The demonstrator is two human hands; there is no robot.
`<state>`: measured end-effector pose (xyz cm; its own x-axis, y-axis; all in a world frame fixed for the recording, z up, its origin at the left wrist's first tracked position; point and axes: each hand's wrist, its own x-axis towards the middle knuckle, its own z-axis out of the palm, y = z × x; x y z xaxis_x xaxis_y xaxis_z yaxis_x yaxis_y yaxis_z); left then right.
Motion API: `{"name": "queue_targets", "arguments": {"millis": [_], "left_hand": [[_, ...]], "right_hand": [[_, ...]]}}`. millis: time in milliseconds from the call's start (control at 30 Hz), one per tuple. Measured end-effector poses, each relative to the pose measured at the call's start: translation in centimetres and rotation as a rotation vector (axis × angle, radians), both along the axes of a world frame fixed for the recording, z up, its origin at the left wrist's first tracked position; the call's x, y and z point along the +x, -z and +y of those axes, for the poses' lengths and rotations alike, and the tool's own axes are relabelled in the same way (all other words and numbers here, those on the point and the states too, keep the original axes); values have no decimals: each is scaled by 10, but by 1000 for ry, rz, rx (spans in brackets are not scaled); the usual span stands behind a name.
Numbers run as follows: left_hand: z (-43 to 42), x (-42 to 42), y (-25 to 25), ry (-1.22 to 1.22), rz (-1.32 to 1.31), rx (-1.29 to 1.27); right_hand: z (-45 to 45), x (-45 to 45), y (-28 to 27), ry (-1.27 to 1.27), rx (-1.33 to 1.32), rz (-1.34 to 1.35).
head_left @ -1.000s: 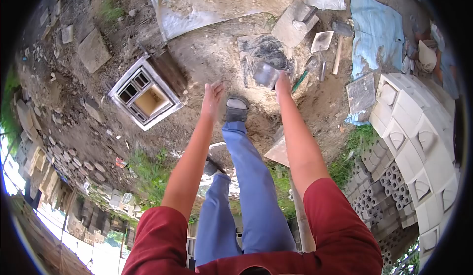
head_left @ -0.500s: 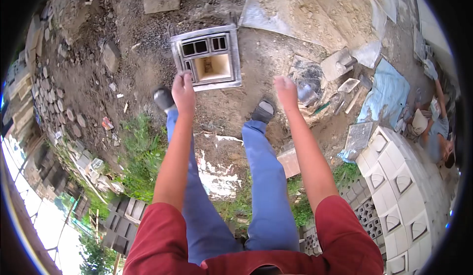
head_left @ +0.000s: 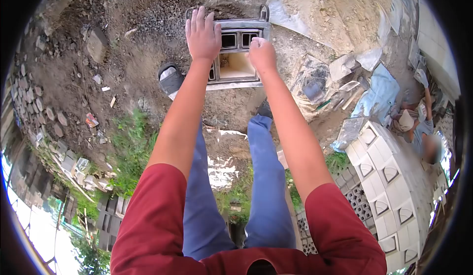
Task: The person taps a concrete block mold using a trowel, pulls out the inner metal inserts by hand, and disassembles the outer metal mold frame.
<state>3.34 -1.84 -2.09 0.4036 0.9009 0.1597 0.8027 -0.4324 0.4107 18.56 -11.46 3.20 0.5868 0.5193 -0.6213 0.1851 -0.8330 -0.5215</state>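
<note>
A grey metal block mould (head_left: 235, 85) with several square openings and a larger pale-walled cavity sits on the ground ahead of my feet. My left hand (head_left: 203, 34) is spread flat over its left upper edge, fingers stretched towards the far side. Curled fingers close my right hand (head_left: 262, 56), which is at the mould's right side by the small opening. Whether it grips anything is hidden. Two metal loop handles stand at the far corners; the right loop (head_left: 264, 13) shows fully, the left one is partly behind my fingers.
To the right lie a sand heap (head_left: 327, 14) on sheeting, a blue cloth (head_left: 377, 90) and hand tools (head_left: 351, 97). Stacked pale blocks (head_left: 379, 176) line the lower right. Beyond them another person (head_left: 419, 122) crouches, wearing gloves. Stones and rubble (head_left: 98, 46) cover the left ground.
Both hands have moved forward to the mould, the right also swinging inward to the left. My left hand has opened out. My left foot now shows beside the mould, and the view has shifted.
</note>
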Motion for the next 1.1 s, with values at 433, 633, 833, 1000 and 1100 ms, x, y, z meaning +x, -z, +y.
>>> {"name": "queue_targets", "arguments": {"millis": [433,633,833,1000,1100], "left_hand": [[-1,13,-12,-100,144,-78],[-3,15,-13,-131,126,-117],[-2,14,-10,-141,140,-152],[-3,15,-14,-148,130,-151],[-2,15,-14,-145,134,-149]], "right_hand": [[36,-14,-3,172,-120,266],[35,-19,1,205,-111,183],[20,-16,17,-86,-119,-74],[16,-15,19,-73,-69,-107],[24,-13,7,-123,-89,-162]]}}
